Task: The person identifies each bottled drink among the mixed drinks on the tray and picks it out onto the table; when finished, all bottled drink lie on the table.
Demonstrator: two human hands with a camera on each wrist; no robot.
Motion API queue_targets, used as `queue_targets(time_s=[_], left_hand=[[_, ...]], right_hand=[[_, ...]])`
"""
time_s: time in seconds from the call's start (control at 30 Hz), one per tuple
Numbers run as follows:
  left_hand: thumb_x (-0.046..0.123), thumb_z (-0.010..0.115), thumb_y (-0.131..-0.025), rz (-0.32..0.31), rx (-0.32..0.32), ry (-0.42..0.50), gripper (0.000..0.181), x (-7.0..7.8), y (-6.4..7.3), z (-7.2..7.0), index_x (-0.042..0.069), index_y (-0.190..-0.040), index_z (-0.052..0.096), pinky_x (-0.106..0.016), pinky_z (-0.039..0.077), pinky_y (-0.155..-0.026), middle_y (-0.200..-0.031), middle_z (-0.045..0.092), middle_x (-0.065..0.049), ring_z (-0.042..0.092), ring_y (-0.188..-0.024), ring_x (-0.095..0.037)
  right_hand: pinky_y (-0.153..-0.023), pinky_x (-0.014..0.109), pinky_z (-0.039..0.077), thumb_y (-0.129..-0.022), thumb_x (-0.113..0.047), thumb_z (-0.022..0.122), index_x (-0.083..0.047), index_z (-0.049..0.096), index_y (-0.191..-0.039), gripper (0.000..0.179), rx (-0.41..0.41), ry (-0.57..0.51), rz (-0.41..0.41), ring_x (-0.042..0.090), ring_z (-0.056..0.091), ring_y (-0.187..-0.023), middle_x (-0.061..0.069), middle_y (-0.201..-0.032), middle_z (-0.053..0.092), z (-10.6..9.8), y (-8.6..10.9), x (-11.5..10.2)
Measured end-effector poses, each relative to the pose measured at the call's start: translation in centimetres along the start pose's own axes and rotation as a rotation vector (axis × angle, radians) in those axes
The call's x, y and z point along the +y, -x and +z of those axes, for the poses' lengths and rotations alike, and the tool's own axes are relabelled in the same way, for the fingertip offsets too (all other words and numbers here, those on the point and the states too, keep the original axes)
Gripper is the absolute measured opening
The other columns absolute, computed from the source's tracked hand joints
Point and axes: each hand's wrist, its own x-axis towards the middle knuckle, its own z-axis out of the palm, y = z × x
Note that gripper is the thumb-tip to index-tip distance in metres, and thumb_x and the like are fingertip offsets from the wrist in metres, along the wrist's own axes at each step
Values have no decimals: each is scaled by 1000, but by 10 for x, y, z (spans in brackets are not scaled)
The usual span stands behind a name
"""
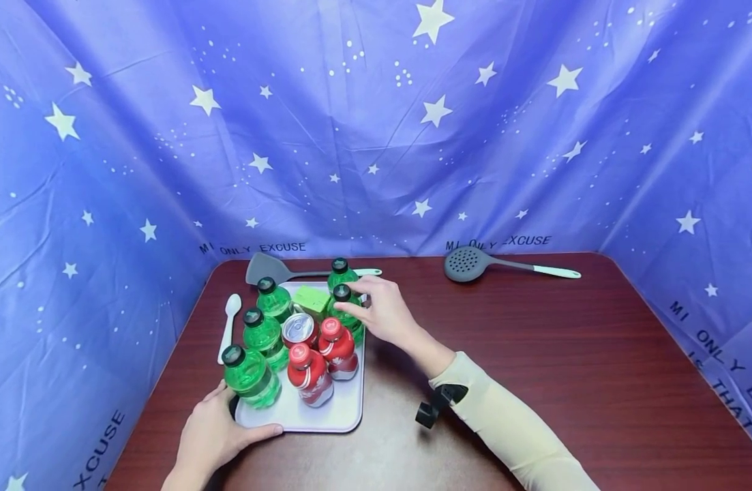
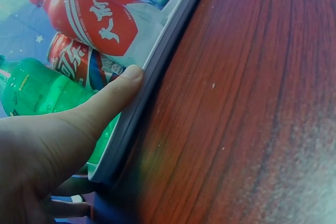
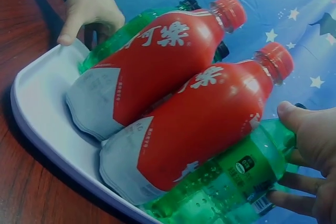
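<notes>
A pale rectangular tray carries upright green soda bottles, two red cola bottles, a cola can and a light green block. My left hand grips the tray's near-left corner; in the left wrist view its thumb presses on the rim, and most of its fingers are hidden. At the tray's right side my right hand holds a green bottle near its top, between thumb and fingers. Its cap shows in the head view; the red bottles stand close beside it.
Behind the tray lies a grey spatula. A white spoon is left of the tray. A slotted skimmer lies at the back right of the brown table. Star-printed blue curtain hangs around the table.
</notes>
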Motion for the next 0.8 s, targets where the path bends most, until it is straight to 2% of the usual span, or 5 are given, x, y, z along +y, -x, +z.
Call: queue_targets(time_s=[0.1, 0.33, 0.57, 0.8], left_hand=[[88, 87, -50, -7, -8, -8, 127, 0, 0, 0, -1, -138, 67, -67, 59, -88, -142, 63, -34, 67, -120, -55], [91, 85, -50, -23, -32, -26, 131, 0, -1, 0, -3, -139, 65, -69, 58, -89, -143, 62, -36, 64, -122, -57], [92, 83, -50, -18, -25, -21, 131, 0, -1, 2, -2, -139, 66, -68, 58, -89, -142, 63, -35, 65, -123, -56], [94, 82, -49, -57, -64, -42, 136, 1, -2, -1, -3, -142, 63, -70, 58, -90, -145, 60, -36, 61, -127, -58]], right_hand=[[-63, 24, 55, -87, -29, 89, -7, 83, -117, 37, 13, -26, 12, 17, 64, -68, 6, -99, 78, -5, 0, 2], [-71, 28, 65, -89, -27, 88, -8, 82, -117, 35, 57, -71, 30, 15, 74, -80, 5, -97, 77, -24, -4, 5], [-70, 30, 64, -89, -28, 89, -7, 83, -115, 35, 132, -5, 68, 17, 73, -80, 6, -98, 79, -45, -2, 17], [-68, 36, 65, -87, -26, 90, -5, 83, -115, 36, 209, 50, 86, 22, 76, -82, 11, -99, 79, -62, 3, 38]])
